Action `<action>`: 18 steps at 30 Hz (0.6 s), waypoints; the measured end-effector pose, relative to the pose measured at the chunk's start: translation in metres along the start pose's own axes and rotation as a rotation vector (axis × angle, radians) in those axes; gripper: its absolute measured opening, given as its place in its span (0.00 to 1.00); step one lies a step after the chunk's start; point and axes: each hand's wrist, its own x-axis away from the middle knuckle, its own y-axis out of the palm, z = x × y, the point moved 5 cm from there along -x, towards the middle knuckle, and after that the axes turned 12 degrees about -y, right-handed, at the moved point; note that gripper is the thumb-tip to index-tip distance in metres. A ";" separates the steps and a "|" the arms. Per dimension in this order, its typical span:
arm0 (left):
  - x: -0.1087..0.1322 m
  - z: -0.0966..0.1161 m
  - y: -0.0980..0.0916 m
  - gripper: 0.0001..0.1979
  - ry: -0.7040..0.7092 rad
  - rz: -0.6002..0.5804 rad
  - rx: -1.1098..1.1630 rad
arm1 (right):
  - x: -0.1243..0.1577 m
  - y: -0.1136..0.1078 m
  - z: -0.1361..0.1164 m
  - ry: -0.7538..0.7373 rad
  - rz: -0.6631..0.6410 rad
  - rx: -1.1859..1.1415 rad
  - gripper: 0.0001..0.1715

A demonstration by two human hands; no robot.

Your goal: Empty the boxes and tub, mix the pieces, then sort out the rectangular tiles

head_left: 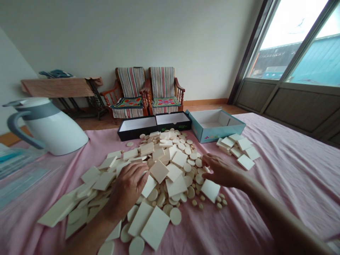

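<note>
While you're working the cream tiles (159, 171) and discs (190, 192) on the pink cloth (278, 198), your left hand (127, 187) is curling over tiles, your right hand (220, 170) over discs, grasp unclear; keep fingers low.

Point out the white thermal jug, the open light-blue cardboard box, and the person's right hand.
White thermal jug (60, 129): head view, on its body.
Open light-blue cardboard box (220, 131): head view, on its front wall.
Right hand (221, 171): head view, on its back.

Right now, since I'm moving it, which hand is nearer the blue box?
Right hand, in front of the blue box at the tile pile's edge; left hand farther off, across the pile.
</note>
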 end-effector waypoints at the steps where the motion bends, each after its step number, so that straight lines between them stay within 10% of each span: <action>1: 0.000 0.000 0.000 0.07 0.003 0.002 0.002 | 0.002 -0.001 -0.004 -0.002 -0.015 -0.003 0.08; 12: 0.000 0.000 0.000 0.07 0.023 0.027 -0.006 | 0.028 0.023 -0.041 0.042 -0.067 0.108 0.27; 18: 0.000 -0.002 0.002 0.07 0.027 0.024 -0.009 | 0.027 -0.003 -0.010 0.008 0.094 0.166 0.21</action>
